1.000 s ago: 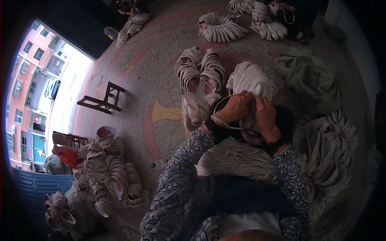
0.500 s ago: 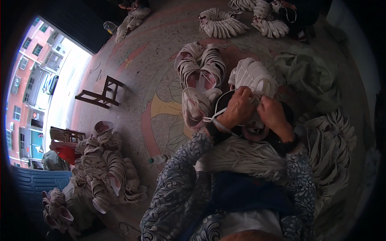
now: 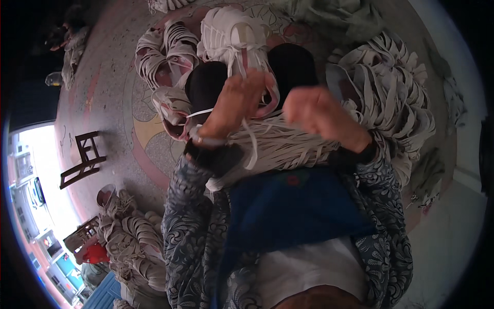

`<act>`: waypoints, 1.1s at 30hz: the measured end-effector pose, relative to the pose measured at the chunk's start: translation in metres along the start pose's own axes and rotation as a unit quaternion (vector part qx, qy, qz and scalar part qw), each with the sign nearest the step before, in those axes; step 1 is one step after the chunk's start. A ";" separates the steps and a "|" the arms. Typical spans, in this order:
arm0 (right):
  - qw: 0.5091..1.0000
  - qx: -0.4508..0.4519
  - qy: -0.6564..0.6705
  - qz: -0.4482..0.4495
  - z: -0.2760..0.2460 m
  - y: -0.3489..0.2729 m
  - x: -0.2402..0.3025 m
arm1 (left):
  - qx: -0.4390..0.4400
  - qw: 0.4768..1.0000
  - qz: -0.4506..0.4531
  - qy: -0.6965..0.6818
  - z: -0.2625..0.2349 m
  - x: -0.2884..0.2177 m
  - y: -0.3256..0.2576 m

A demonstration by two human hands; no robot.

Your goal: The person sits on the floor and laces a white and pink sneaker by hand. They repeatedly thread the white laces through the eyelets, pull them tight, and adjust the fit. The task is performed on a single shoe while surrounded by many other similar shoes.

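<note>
A pale sneaker upper (image 3: 247,57) stands between my black-covered knees, its toe pointing away and a white shoelace (image 3: 252,147) running about it. My left hand (image 3: 239,103) is closed over the upper's opening, with the lace dangling below its fingers. Apart from the upper, to its right, my right hand (image 3: 316,110) is curled and motion-blurred; whatever it may hold cannot be made out. Across my lap, under both hands, lies a thick bundle of off-white laces (image 3: 293,147).
Stacked pale uppers (image 3: 170,49) lie ahead on the left, with another big pile (image 3: 381,87) on the right. A green cloth (image 3: 334,18) is at the far right. To the left are a small wooden stool (image 3: 85,159) and more heaped uppers (image 3: 136,232).
My hands were together at the upper's lacing; the right has moved away to the right, and the left sits nearer the opening. The whole view has turned toward the right.
</note>
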State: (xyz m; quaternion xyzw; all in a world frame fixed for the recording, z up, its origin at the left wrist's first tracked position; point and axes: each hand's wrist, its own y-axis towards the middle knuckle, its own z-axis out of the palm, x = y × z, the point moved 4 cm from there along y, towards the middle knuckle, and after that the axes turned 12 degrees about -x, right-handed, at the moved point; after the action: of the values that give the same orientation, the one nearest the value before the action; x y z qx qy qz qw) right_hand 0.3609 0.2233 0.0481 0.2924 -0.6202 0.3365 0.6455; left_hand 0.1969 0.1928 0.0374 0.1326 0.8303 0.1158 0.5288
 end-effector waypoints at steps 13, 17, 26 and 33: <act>0.996 0.073 0.044 -0.029 -0.007 -0.005 0.031 | 0.394 0.890 -0.072 -0.219 0.045 -0.059 -0.049; 0.946 0.287 -0.124 -0.079 0.018 -0.043 0.030 | 0.000 0.818 -0.361 -0.448 0.020 0.048 -0.056; 0.836 -0.201 -0.496 -0.121 0.009 0.021 -0.044 | -0.175 0.779 -0.382 -0.465 0.005 0.050 -0.004; 0.837 -0.186 -0.491 -0.154 -0.024 0.059 -0.070 | -0.147 0.839 -0.389 -0.351 -0.006 0.041 -0.028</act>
State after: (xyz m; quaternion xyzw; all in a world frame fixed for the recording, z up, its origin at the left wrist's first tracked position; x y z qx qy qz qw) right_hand 0.3281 0.2734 -0.0251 0.3853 -0.8537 -0.0767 0.3418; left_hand 0.1719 0.1800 -0.0046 -0.2488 0.5457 -0.0326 0.7996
